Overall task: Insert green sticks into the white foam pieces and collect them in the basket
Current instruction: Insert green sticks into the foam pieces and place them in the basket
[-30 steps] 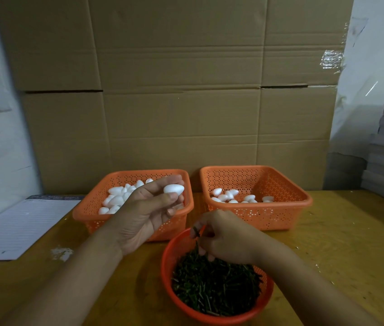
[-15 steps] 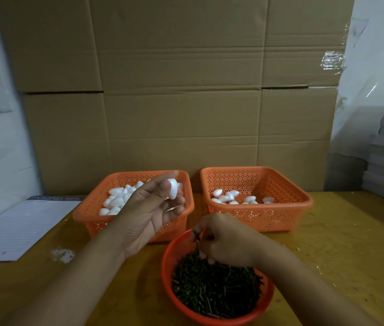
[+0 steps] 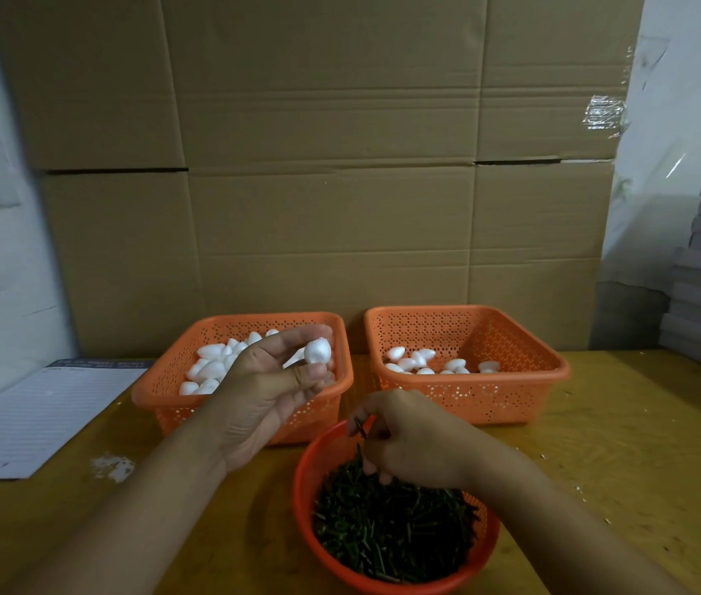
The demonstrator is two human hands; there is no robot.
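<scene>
Pinching that egg-shaped foam piece (image 3: 318,350) in left hand (image 3: 267,392) fingertips above the left basket (image 3: 160,392), it's probably featherlight and dentable, so grip its sides gently while right hand (image 3: 413,440) fingers clamp a stiff green stick (image 3: 361,427).

Two square orange baskets (image 3: 469,388) stand side by side behind one round red bowl (image 3: 310,474). The left basket (image 3: 160,392) holds too many white foam pieces (image 3: 211,352) to count; the right holds about ten (image 3: 419,358). The bowl's green sticks (image 3: 391,530) are beyond counting. Left of the baskets lies one lined notepad (image 3: 39,414).
</scene>
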